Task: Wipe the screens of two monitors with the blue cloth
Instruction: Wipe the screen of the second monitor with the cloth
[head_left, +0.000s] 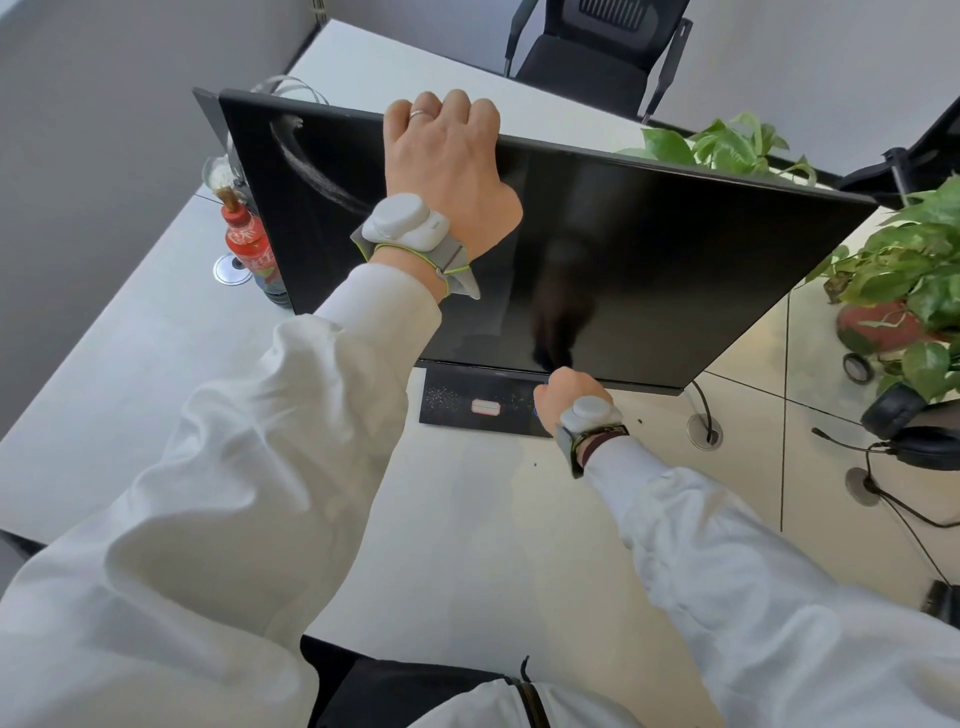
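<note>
A black monitor (649, 249) stands on the white desk, its dark screen facing me. My left hand (447, 156) grips the monitor's top edge, fingers curled over it. My right hand (558, 397) is closed at the screen's bottom edge, above the black stand base (467, 400). Only a sliver of the blue cloth (536, 411) shows at that fist; the rest is hidden. A curved whitish smear (306, 166) marks the screen's upper left. The edge of a second monitor (205, 106) shows just behind the first one's left corner.
A red-labelled bottle (254, 249) stands left of the monitor, by a round cable port (231, 269). Potted plants (904, 270) and a black headset (904, 421) sit at the right. A cable grommet (704, 431) lies under the screen's right corner. A black chair (597, 52) stands beyond the desk.
</note>
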